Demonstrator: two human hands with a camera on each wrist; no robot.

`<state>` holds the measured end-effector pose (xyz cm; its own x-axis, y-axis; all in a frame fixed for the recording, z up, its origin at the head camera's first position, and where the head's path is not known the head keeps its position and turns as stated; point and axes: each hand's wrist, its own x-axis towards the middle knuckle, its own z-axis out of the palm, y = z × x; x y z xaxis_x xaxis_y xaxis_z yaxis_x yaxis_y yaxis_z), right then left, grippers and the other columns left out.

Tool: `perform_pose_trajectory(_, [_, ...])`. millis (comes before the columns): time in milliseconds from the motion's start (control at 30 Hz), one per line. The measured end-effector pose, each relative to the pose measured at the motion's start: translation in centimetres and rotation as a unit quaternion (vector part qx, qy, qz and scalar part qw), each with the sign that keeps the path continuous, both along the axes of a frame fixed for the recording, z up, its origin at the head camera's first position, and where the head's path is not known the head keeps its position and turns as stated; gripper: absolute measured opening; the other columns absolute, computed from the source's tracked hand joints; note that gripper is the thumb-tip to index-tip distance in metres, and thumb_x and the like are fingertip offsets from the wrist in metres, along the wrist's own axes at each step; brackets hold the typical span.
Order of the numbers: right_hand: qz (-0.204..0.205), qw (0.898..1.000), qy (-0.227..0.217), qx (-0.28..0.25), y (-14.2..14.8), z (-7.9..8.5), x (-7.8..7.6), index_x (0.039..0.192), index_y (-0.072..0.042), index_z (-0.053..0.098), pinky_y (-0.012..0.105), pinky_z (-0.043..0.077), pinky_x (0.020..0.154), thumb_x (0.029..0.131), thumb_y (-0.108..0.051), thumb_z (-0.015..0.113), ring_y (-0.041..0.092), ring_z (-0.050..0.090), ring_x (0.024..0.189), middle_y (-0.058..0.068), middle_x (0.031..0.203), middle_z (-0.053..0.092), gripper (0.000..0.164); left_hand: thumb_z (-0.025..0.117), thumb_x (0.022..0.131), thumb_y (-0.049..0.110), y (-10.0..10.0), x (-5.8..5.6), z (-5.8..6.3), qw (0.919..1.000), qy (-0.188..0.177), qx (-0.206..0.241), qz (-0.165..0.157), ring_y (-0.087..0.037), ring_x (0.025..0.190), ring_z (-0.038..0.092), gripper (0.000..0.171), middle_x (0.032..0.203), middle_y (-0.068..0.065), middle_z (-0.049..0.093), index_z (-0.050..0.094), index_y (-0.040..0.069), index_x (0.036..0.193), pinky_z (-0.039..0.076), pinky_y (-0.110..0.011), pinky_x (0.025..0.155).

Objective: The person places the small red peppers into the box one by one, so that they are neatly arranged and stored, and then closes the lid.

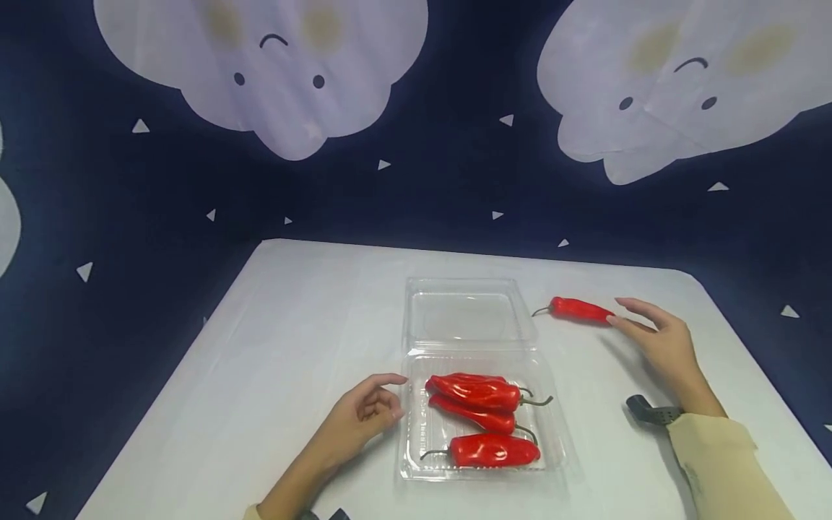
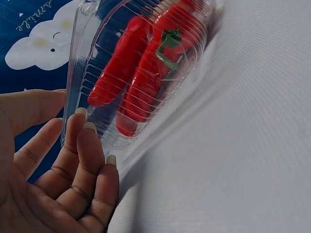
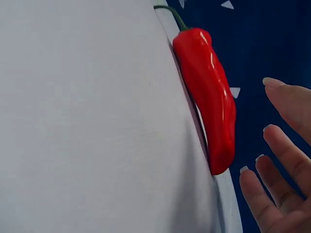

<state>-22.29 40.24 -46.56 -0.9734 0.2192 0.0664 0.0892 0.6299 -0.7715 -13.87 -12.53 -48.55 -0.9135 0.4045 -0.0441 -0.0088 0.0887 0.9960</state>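
A red chili pepper [image 1: 581, 310] with a curved green stem lies on the white table, right of the clear plastic box. My right hand [image 1: 663, 347] hovers at its tip, thumb and fingers spread; in the right wrist view, a gap shows between the fingertips and the chili pepper [image 3: 206, 97]. The hinged clear box [image 1: 422, 473] lies with its lid [image 1: 464, 285] laid back, and several red chili peppers [image 1: 494, 449] rest in its base. My left hand [image 1: 357, 419] is beside the base's left side, fingers loosely bent, fingertips right at the rim in the left wrist view.
The white table [image 1: 292, 303] has rounded far corners. Behind it hangs a dark blue cloth [image 1: 455, 180] printed with white clouds and small triangles. A dark band [image 1: 650, 412] is on the right wrist, above a pale yellow sleeve [image 1: 721, 462].
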Motion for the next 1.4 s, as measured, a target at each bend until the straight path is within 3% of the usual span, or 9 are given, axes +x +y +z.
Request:
perform_pose_trajectory(267, [0.032,0.999,-0.035,0.012,0.3,-1.8,-1.2,0.152,-0.018,0.05,0.063,0.035,0.108,0.087,-0.054,0.077,0.044,0.036,0.144,0.017,0.159,0.04,0.079,0.073,0.095,0.013,0.1,0.4,0.2,1.0,0.008,0.0,0.0,-0.013,0.086,0.063,0.047,0.102,-0.013,0.066,0.057,0.009,0.139,0.05,-0.021,0.073])
perform_pose_trajectory(500, [0.028,0.999,-0.001,0.036,-0.2,-2.7,-1.3,0.15,-0.014,0.053,0.058,0.041,0.105,0.09,-0.05,0.076,0.04,0.046,0.138,0.016,0.152,0.05,0.073,0.072,0.096,0.014,0.0,0.0,0.4,1.0,0.006,-0.001,-0.001,-0.013,0.085,0.062,0.047,0.102,-0.012,0.066,0.057,0.009,0.139,0.049,-0.021,0.073])
perform_pose_trajectory(700, [0.025,0.999,0.009,0.031,-1.9,-4.2,-2.7,0.145,-0.013,0.057,0.066,0.036,0.107,0.087,-0.049,0.079,0.044,0.042,0.14,0.019,0.149,0.052,0.072,0.072,0.096,0.016,-1.2,0.1,-0.3,0.9993,-0.022,-0.02,0.022,-0.012,0.084,0.063,0.045,0.103,-0.011,0.066,0.057,0.013,0.139,0.05,-0.02,0.072])
perform_pose_trajectory(867, [0.031,0.999,0.012,0.033,-2.9,-5.4,-3.3,0.145,-0.014,0.058,0.069,0.035,0.106,0.087,-0.049,0.08,0.046,0.04,0.141,0.021,0.149,0.052,0.071,0.071,0.097,0.017,-2.0,0.3,-0.9,0.9992,-0.029,-0.019,0.02,-0.012,0.084,0.063,0.047,0.104,-0.011,0.065,0.055,0.011,0.141,0.05,-0.021,0.072])
perform_pose_trajectory(1400, [0.038,0.997,0.026,0.054,-3.0,-5.8,-3.1,0.134,-0.014,0.067,0.067,0.037,0.104,0.086,-0.051,0.08,0.044,0.049,0.134,0.017,0.136,0.063,0.062,0.072,0.096,0.014,-2.2,0.5,-1.2,0.9994,-0.028,0.002,0.018,-0.011,0.084,0.062,0.048,0.104,-0.012,0.064,0.055,0.01,0.141,0.05,-0.021,0.074])
